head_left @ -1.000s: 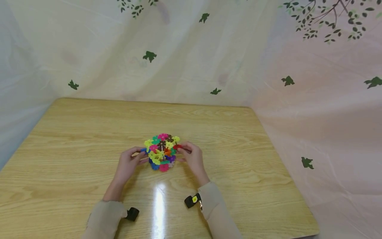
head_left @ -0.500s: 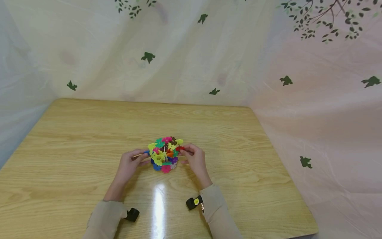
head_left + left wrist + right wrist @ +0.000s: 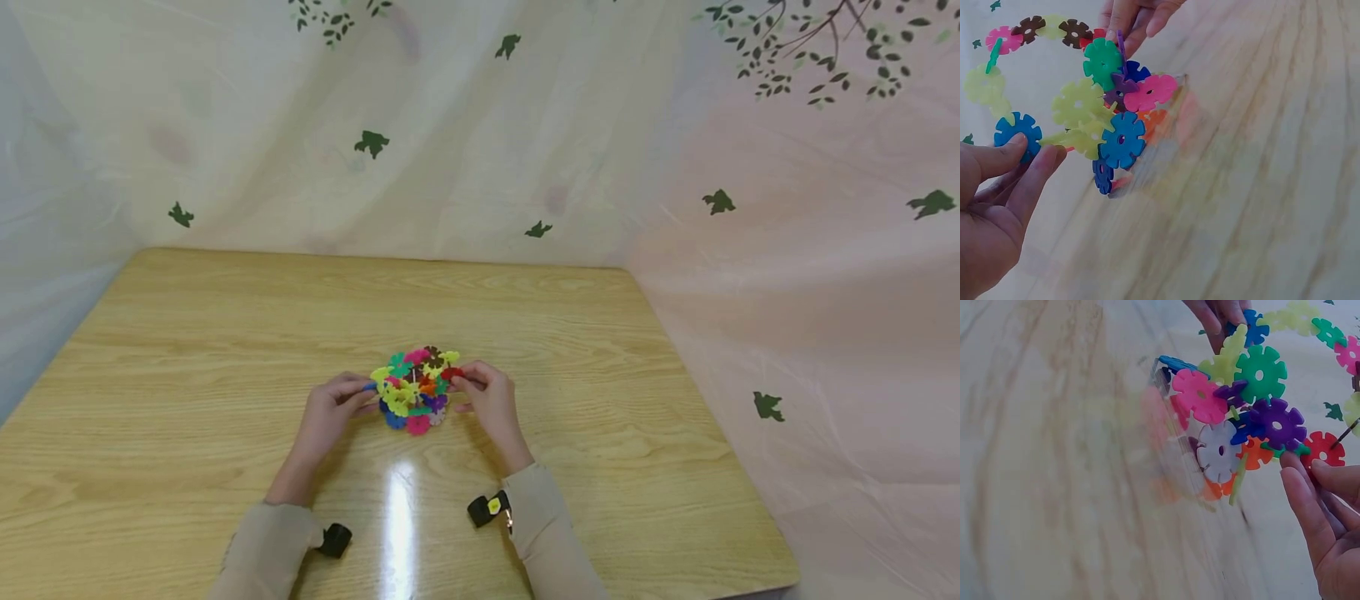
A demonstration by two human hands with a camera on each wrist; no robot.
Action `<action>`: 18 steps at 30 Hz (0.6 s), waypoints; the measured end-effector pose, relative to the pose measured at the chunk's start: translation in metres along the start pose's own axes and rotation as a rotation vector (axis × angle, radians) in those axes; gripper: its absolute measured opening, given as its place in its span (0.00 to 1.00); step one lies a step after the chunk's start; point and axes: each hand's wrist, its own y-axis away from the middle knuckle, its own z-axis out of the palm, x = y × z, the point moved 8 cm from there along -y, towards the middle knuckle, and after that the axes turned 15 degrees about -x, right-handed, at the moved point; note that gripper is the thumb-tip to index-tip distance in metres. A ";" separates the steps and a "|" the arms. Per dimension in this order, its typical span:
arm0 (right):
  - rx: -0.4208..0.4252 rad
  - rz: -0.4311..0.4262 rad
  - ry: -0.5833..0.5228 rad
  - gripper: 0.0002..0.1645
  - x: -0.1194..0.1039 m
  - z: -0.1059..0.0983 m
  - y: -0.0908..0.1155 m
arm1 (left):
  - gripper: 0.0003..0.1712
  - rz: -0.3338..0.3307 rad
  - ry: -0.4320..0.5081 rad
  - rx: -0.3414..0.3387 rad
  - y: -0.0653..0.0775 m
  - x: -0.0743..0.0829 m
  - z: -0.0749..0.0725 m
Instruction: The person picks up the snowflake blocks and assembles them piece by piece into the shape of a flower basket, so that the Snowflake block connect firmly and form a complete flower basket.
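Note:
Many-coloured, flower-shaped plastic discs slot together into a basket-like construction point(image 3: 408, 396) on the table. My left hand point(image 3: 327, 412) is at its left side; in the left wrist view, thumb and fingers pinch a blue notched disc point(image 3: 1018, 134) in the upper ring. Opposite, my right hand point(image 3: 491, 404) pinches a red notched disc point(image 3: 1324, 449) of the same ring between thumb and fingers. Green point(image 3: 1261, 374), purple point(image 3: 1277, 425), pink point(image 3: 1199, 395) and white point(image 3: 1217, 451) discs make up the lower body. Part of the far side is hidden behind the nearer discs.
The wooden table point(image 3: 600, 417) extends around the hands, with a bright light reflection point(image 3: 400, 525) in front. A pale cloth backdrop point(image 3: 450, 125) printed with leaves and birds stands behind and to the sides. Black wrist cameras point(image 3: 335, 540) sit at both cuffs.
Both hands and the disc construction have shifted slightly to the right since one second ago. In the last half second the construction's upper left part has dipped a little; both hands keep their hold.

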 end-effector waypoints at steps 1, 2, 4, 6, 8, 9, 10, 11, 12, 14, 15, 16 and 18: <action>0.001 -0.001 0.006 0.06 0.000 -0.001 0.000 | 0.12 0.002 0.000 -0.002 0.000 0.000 0.000; 0.002 -0.004 0.007 0.06 -0.001 -0.001 0.000 | 0.12 0.001 0.002 -0.007 0.000 0.000 0.001; 0.002 -0.004 0.015 0.05 0.000 -0.002 0.001 | 0.12 0.001 0.007 -0.021 0.000 0.000 0.001; 0.002 -0.004 0.019 0.06 -0.001 -0.002 0.001 | 0.12 -0.003 0.012 -0.036 0.000 -0.001 0.001; 0.001 -0.001 0.015 0.06 -0.001 -0.002 0.002 | 0.12 -0.007 0.013 -0.045 0.000 -0.002 0.001; 0.000 0.001 0.015 0.06 -0.001 -0.003 0.002 | 0.12 -0.010 0.013 -0.047 0.000 -0.003 0.001; -0.002 0.000 0.013 0.06 -0.001 -0.002 0.002 | 0.13 -0.011 0.010 -0.047 0.000 -0.004 0.001; -0.004 0.002 0.012 0.06 -0.001 -0.002 0.003 | 0.13 -0.014 0.007 -0.048 0.000 -0.004 0.002; -0.006 0.002 0.010 0.06 -0.001 -0.002 0.003 | 0.13 -0.018 0.003 -0.046 0.000 -0.005 0.002; -0.013 0.003 0.006 0.07 0.000 -0.002 0.003 | 0.13 -0.022 -0.006 -0.043 -0.001 -0.005 0.003; -0.017 0.004 0.001 0.07 0.000 -0.002 0.003 | 0.13 -0.024 -0.011 -0.041 -0.001 -0.006 0.003; -0.022 0.004 -0.001 0.07 0.000 -0.002 0.004 | 0.13 -0.025 -0.016 -0.039 -0.001 -0.006 0.004; -0.029 0.010 -0.006 0.08 0.000 -0.002 0.004 | 0.13 -0.026 -0.023 -0.041 -0.001 -0.006 0.004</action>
